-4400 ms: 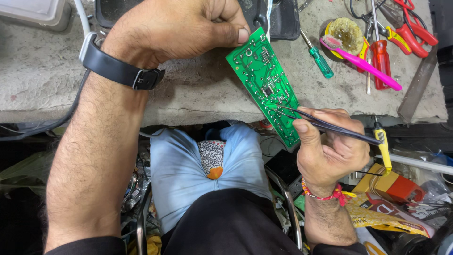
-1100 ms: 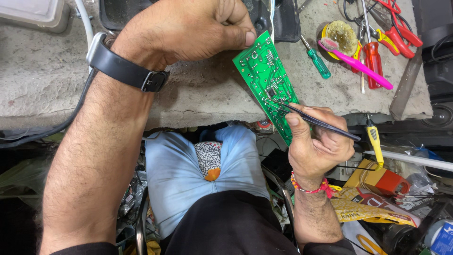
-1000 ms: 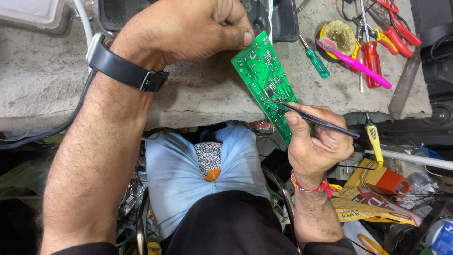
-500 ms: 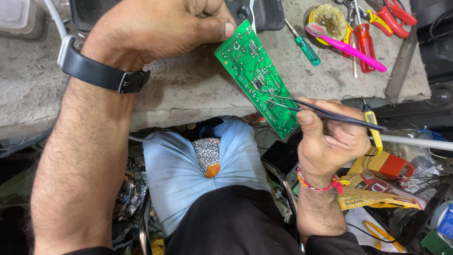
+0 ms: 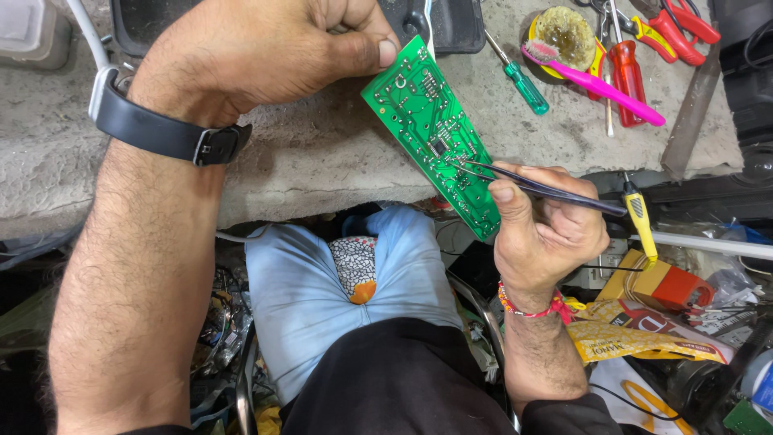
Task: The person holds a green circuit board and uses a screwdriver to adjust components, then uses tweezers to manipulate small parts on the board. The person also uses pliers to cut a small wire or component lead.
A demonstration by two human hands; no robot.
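A green circuit board (image 5: 439, 137), dark metal tweezers (image 5: 539, 187), a pink toothbrush (image 5: 600, 80), a green-handled screwdriver (image 5: 525, 84), red-handled pliers (image 5: 626, 76), and a black watch strap (image 5: 165, 133).

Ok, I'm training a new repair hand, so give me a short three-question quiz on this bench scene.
1. True or false: the left hand holds the green circuit board by its upper end.
2. What does the right hand hold: A tweezers, B screwdriver, C toothbrush?
3. Where do the tweezers tips point?

Key: 1 true. 2 A. 3 At the board's surface near the black chip.
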